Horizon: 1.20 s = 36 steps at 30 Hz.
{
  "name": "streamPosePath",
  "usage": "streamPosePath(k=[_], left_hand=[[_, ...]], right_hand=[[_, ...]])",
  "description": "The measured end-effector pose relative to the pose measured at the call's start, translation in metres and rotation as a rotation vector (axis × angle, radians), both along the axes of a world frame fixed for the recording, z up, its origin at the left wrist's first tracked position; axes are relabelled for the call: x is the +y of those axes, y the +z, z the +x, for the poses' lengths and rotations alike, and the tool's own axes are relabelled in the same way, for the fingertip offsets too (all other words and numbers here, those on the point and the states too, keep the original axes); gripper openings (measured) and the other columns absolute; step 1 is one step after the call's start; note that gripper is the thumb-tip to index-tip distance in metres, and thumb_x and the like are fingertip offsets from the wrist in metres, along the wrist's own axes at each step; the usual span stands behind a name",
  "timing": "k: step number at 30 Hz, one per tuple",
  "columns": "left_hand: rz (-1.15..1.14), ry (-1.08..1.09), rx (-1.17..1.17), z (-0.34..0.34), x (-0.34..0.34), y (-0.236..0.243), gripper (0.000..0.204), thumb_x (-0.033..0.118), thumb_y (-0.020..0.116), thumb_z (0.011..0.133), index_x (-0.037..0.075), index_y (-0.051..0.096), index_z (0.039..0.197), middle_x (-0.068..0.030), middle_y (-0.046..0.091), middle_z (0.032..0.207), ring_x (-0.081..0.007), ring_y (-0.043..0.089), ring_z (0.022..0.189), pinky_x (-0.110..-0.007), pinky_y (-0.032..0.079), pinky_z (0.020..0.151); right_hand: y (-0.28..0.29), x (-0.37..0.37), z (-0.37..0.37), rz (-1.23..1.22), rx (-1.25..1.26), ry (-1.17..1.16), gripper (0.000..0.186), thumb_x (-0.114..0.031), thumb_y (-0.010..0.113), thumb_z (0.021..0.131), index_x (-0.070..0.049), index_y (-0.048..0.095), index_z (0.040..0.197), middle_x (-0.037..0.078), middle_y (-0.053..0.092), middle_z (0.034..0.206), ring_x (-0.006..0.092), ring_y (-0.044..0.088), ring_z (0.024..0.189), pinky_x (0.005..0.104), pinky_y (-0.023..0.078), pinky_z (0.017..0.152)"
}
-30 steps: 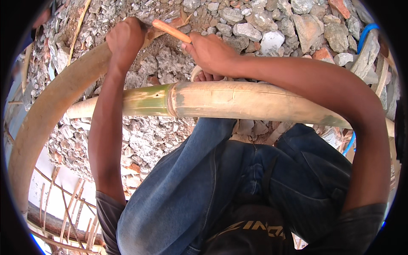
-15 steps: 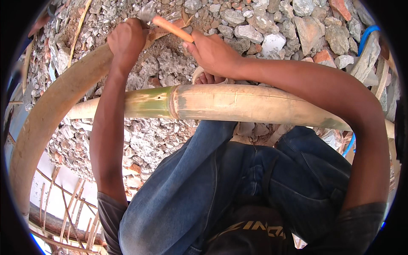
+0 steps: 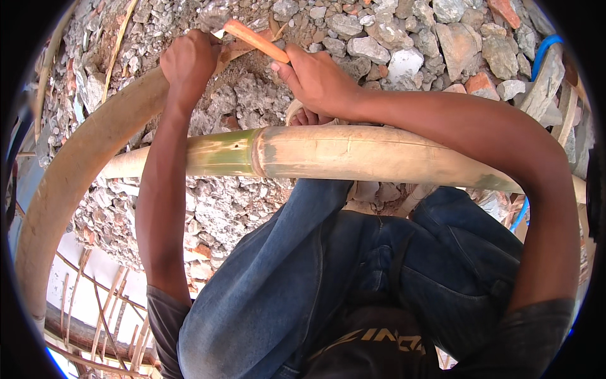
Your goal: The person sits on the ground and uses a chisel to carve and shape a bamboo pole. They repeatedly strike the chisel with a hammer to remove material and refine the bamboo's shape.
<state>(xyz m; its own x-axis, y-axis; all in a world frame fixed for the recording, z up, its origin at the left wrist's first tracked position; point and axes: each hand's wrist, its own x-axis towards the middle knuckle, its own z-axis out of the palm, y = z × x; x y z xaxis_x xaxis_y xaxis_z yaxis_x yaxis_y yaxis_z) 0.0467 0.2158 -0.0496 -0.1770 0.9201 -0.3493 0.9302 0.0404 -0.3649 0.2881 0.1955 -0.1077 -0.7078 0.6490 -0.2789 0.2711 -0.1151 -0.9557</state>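
My left hand [image 3: 189,62] is closed at the far end of a thick tan pole [image 3: 79,158], which curves down along the left side. The fingertips are turned away, so what lies inside the fist is partly hidden. In my right hand [image 3: 320,81] is a hammer, gripped by its orange wooden handle [image 3: 254,40]. The hammer's blurred grey head [image 3: 213,14] is just beyond my left fist. Across my legs lies a bamboo pole [image 3: 372,153] with a green section [image 3: 221,153] beside a joint, under both forearms.
Broken stones and rubble [image 3: 369,47] cover the ground ahead. A bare foot [image 3: 309,117] shows past the bamboo. At the right are a blue hose [image 3: 544,54] and pieces of wood [image 3: 548,79]. Thin sticks [image 3: 104,309] stand at the lower left.
The hammer head has shifted slightly up and left, away from my left fist. Both hands keep nearly the same place and hold.
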Motion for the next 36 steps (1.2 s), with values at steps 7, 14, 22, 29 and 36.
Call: streamPosePath(k=[7,14,22,29,36], left_hand=[[0.006,-0.007,-0.016,-0.003,0.005,-0.003,0.021,0.034,0.077,0.081,0.015,0.079,0.089,-0.0148,0.073,0.079,-0.0339,0.072,0.072,-0.043,0.055,0.065],[0.035,-0.018,0.07,-0.001,0.002,-0.004,0.012,0.027,0.075,0.08,0.016,0.079,0.082,-0.0127,0.073,0.074,-0.0303,0.07,0.063,-0.042,0.053,0.065],[0.033,-0.02,0.042,0.0,0.001,-0.001,0.014,0.029,0.076,0.079,0.016,0.079,0.084,-0.012,0.073,0.076,-0.0293,0.071,0.068,-0.042,0.053,0.068],[-0.011,0.052,-0.049,0.008,0.005,0.003,0.019,0.032,0.075,0.082,0.016,0.079,0.091,-0.0137,0.074,0.083,-0.0333,0.072,0.078,-0.042,0.055,0.07],[0.048,0.008,-0.075,-0.003,-0.002,-0.002,0.012,0.028,0.076,0.079,0.017,0.078,0.082,-0.0091,0.074,0.077,-0.0287,0.072,0.07,-0.042,0.053,0.07]], right_hand=[[-0.006,0.001,-0.003,0.049,-0.031,0.023,0.039,-0.034,0.047,0.106,0.003,0.051,0.095,0.019,0.058,0.054,0.0369,0.063,0.05,0.0476,0.048,0.047],[0.002,0.006,0.0,-0.063,-0.101,0.152,0.039,-0.032,0.046,0.106,0.006,0.055,0.101,0.023,0.066,0.068,0.0401,0.068,0.059,0.0499,0.054,0.057],[0.002,0.009,0.004,-0.054,-0.084,0.179,0.039,-0.031,0.044,0.106,0.006,0.053,0.101,0.022,0.065,0.064,0.0388,0.067,0.056,0.0506,0.054,0.058],[0.001,0.006,0.002,-0.025,-0.036,0.024,0.038,-0.031,0.049,0.105,0.007,0.053,0.099,0.021,0.061,0.058,0.039,0.065,0.054,0.0506,0.05,0.052],[-0.001,0.007,0.002,0.002,-0.046,0.002,0.037,-0.03,0.049,0.105,0.007,0.053,0.1,0.021,0.061,0.059,0.0403,0.064,0.054,0.0509,0.049,0.053]])
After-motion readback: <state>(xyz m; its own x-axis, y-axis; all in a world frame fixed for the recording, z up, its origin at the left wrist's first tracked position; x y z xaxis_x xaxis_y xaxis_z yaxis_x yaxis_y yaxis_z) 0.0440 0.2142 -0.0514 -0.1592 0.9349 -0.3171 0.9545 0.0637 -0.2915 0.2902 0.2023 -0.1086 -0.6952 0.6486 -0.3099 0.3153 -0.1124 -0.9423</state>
